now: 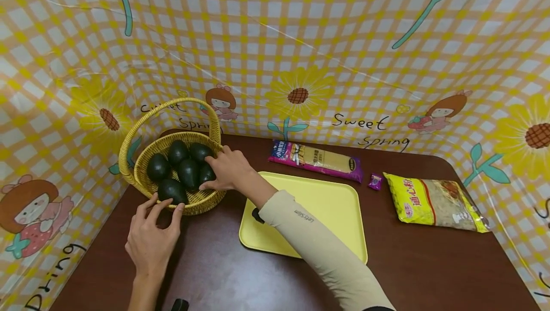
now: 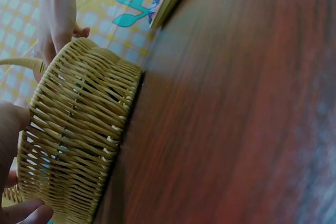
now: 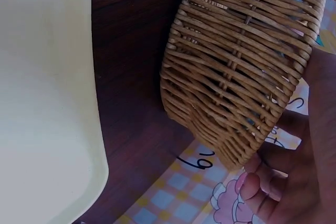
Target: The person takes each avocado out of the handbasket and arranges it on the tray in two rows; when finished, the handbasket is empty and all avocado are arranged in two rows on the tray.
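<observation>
A yellow wicker basket [image 1: 208, 204] with a tall arched handle holds several dark green avocados [image 1: 188, 173]. My right hand [image 1: 232, 170] reaches over the basket's right rim. Its thumb and index finger pinch the rightmost avocado [image 1: 207, 173], partly hidden by the hand. In the right wrist view, other fingers [image 3: 252, 186] hang outside the wicker wall. My left hand [image 1: 153, 234] is at the near rim, fingers spread and lightly bent, their tips beside the front avocado [image 1: 172, 190]. The left wrist view has those fingers [image 2: 29, 211] along the basket's outer side.
Under my right forearm lies a yellow tray [image 1: 326, 206]. Behind it is a purple noodle packet [image 1: 320, 159], with a small purple wrapped sweet [image 1: 375, 181] and a yellow pasta bag [image 1: 436, 202] to the right. A patterned cloth [image 1: 296, 53] surrounds the brown table [image 1: 223, 263].
</observation>
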Available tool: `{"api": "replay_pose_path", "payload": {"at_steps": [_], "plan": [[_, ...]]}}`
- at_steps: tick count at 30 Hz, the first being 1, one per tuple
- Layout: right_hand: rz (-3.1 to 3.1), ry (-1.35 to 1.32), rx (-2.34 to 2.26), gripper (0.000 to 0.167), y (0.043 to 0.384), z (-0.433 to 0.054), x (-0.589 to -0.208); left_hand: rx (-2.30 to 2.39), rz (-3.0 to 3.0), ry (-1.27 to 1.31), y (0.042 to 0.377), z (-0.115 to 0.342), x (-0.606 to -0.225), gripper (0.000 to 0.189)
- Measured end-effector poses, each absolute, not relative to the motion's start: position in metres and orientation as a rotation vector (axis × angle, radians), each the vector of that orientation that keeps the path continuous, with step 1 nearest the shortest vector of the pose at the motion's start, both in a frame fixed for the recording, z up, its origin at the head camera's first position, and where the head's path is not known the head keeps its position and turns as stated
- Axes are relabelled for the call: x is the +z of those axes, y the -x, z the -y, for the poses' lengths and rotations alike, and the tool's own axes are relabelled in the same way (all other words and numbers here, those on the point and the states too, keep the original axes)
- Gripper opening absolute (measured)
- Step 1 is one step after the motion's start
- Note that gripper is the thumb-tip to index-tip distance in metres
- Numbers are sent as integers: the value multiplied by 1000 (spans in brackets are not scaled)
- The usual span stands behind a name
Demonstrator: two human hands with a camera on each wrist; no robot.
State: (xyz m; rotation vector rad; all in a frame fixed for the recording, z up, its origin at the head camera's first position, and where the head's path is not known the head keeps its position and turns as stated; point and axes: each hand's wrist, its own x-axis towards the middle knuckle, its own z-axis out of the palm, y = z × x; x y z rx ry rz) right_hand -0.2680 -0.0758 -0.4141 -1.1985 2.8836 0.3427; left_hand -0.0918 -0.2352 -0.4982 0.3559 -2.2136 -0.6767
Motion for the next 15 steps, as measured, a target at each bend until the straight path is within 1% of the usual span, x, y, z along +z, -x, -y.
{"api": "replay_pose_path", "payload": {"at_steps": [4,11,15], "plan": [[-2869,1182,373,91,267,78,-414,-691,2221,-363,91,235,-499,37],[-2851,1169,380,81,267,85,-411,-705,2220,-367,92,236,-499,37],[-2844,1151,393,85,269,88,-411,-703,2224,-374,93,236,-499,37]]}}
